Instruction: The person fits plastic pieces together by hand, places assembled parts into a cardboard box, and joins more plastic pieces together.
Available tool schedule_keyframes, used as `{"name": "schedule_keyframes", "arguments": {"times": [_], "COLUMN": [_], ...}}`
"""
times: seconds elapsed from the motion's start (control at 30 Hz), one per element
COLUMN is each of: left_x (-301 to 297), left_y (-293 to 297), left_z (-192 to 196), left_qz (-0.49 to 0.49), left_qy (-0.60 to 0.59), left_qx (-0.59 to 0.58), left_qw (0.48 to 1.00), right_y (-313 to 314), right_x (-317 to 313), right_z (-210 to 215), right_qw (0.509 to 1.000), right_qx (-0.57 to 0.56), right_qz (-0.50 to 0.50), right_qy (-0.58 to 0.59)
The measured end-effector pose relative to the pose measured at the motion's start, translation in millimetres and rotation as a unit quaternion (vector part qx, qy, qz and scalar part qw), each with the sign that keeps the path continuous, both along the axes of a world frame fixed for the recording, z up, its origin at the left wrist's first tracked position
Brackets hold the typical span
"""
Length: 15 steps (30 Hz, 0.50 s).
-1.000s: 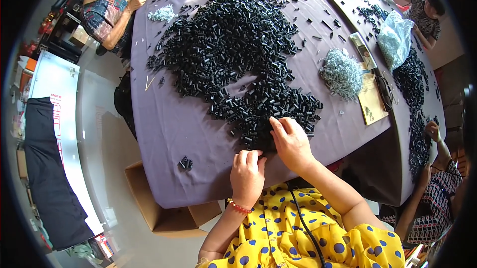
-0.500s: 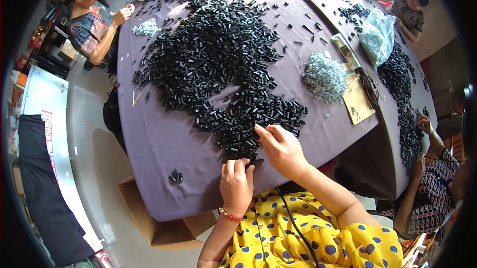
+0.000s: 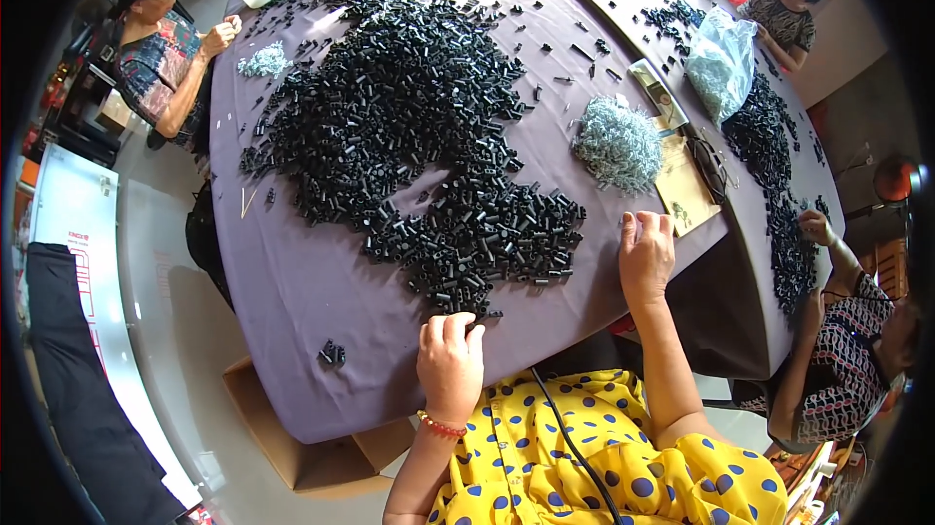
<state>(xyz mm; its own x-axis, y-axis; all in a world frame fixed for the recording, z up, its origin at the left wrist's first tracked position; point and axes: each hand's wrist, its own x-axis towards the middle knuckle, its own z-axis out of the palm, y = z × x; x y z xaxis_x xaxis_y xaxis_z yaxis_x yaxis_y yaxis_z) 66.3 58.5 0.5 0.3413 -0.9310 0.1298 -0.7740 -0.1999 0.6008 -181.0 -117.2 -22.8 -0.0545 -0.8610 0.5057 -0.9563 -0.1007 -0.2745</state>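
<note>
A large heap of short black tube-shaped pieces (image 3: pixel 390 116) spreads over the purple-grey cloth (image 3: pixel 321 311). My left hand (image 3: pixel 450 364), with a red bead bracelet on its wrist, rests at the heap's near tip. Its fingers are curled together, and what they hold is hidden. Further right, my right hand (image 3: pixel 647 260) is over the cloth, below a pile of small silvery metal pieces (image 3: pixel 617 143) and apart from it. Its fingers are bent and close together; I cannot make out anything between them.
A yellow board (image 3: pixel 688 189) with dark glasses (image 3: pixel 703 167) lies right of the silvery pile. Beyond are a clear plastic bag (image 3: pixel 721 67) and more black pieces (image 3: pixel 779 194). A few black pieces (image 3: pixel 332 354) sit at left. Other people sit around; a cardboard box (image 3: pixel 321 467) stands below.
My right hand has left the black heap beside my left hand and moved right, toward the silvery pile. The left hand stays at the heap's tip. The whole view has shifted slightly.
</note>
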Motion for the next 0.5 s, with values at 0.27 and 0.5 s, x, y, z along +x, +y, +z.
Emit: {"name": "schedule_keyframes", "arguments": {"times": [0.27, 0.5], "left_x": [0.4, 0.7], "left_y": [0.7, 1.3], "left_z": [-0.5, -0.2], "left_qz": [-0.001, 0.001], "left_qy": [-0.002, 0.003], "left_qx": [-0.002, -0.004], "left_qw": [1.000, 1.000], "right_y": [-4.4, -0.5], "right_x": [3.1, 4.6], "right_z": [-8.2, -6.6], "right_qw": [0.998, 0.998], "right_qx": [0.013, 0.033], "right_qz": [0.002, -0.008], "right_qy": [0.061, 0.050]}}
